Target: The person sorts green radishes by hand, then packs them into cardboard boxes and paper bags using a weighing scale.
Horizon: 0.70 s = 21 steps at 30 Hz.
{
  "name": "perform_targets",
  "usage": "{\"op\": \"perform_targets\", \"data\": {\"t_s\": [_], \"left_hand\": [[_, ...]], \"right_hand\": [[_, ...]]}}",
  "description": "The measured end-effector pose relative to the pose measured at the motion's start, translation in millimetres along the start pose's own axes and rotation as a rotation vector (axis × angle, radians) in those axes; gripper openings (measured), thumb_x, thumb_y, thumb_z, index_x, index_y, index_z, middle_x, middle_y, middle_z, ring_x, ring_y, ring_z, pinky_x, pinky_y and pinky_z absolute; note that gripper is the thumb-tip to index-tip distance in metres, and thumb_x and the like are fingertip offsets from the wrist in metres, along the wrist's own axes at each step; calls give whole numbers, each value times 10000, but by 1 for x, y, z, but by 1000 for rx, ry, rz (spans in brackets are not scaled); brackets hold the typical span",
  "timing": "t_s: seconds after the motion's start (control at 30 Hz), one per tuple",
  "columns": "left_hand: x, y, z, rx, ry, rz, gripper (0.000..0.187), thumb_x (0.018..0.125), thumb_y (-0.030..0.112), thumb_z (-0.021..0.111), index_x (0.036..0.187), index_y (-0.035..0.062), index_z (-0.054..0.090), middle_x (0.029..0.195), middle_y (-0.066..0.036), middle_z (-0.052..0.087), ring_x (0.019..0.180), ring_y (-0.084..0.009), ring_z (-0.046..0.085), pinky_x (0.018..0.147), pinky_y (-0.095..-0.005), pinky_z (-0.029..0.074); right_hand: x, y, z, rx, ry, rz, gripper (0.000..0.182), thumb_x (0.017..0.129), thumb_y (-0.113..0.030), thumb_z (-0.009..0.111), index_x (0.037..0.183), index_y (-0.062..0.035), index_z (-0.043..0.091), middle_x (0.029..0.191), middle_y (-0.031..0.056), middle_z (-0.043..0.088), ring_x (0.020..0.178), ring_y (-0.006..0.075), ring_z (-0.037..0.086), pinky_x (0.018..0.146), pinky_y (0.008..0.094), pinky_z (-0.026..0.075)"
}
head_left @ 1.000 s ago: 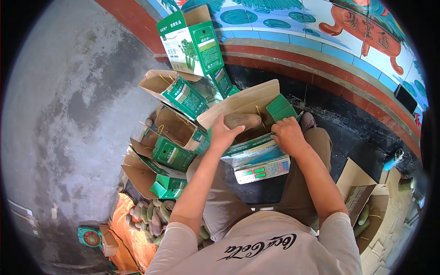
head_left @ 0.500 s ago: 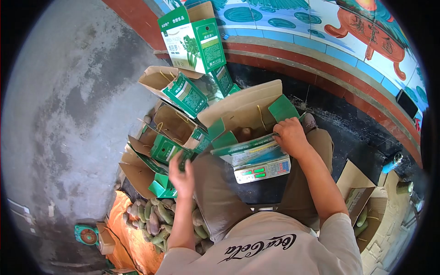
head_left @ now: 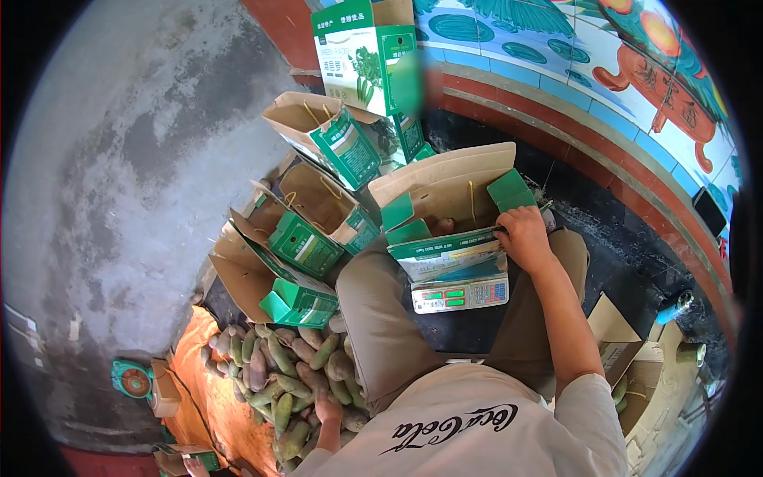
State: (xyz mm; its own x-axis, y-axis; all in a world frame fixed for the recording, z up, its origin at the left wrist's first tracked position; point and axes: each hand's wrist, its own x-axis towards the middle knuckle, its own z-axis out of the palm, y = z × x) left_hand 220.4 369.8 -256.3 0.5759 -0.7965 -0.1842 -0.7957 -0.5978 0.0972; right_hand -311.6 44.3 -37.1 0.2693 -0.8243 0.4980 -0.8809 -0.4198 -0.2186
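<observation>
My right hand [head_left: 524,236] pinches the front wall of an open green and brown carton [head_left: 453,176], near its right corner. At least one radish [head_left: 445,226] lies inside it. The carton stands on a white digital scale [head_left: 459,296] with lit green displays, between my knees. My left hand [head_left: 328,411] reaches down into a heap of green and purplish radishes [head_left: 274,370] beside my left leg. Its fingers are against the radishes and partly hidden, so I cannot tell whether they grip one.
Several open cartons [head_left: 306,246] stand left of the scale, with more cartons [head_left: 362,60] behind. The radishes lie on an orange sheet [head_left: 199,366]. At right are a carton [head_left: 636,378] with radishes and a blue bottle [head_left: 675,306]. Another person's hand [head_left: 195,467] shows at lower left.
My left hand has moved down from beside the left cartons to the radish heap. My right hand still holds the carton's edge. The view has shifted slightly.
</observation>
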Motion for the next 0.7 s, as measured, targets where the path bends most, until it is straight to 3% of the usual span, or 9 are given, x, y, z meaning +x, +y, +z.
{"op": "perform_targets", "data": {"t_s": [0.13,0.23,0.7], "left_hand": [[-50,-4,-10,11,-485,-416,607,779,315,667,1328,157,461,1403,-142,376,1276,-319,382,1021,-447,378],[-59,-8,5,42,-620,-523,609,778,318,668,1330,165,460,1411,-138,364,1284,-318,370,1023,-453,374],[-62,4,38,60,-554,-509,617,778,332,670,1340,199,453,1448,-120,309,1321,-311,315,1033,-481,352]], "right_hand": [[1,-2,-1,-9,21,-11,181,662,-153,743,746,-96,594,744,65,599,787,260,575,760,382,398],[1,-2,-1,-5,19,-6,184,664,-152,742,751,-94,590,745,73,598,785,269,572,757,388,396],[1,-3,1,1,42,-30,217,652,-128,751,774,-95,575,751,73,592,785,279,566,746,400,395]]}}
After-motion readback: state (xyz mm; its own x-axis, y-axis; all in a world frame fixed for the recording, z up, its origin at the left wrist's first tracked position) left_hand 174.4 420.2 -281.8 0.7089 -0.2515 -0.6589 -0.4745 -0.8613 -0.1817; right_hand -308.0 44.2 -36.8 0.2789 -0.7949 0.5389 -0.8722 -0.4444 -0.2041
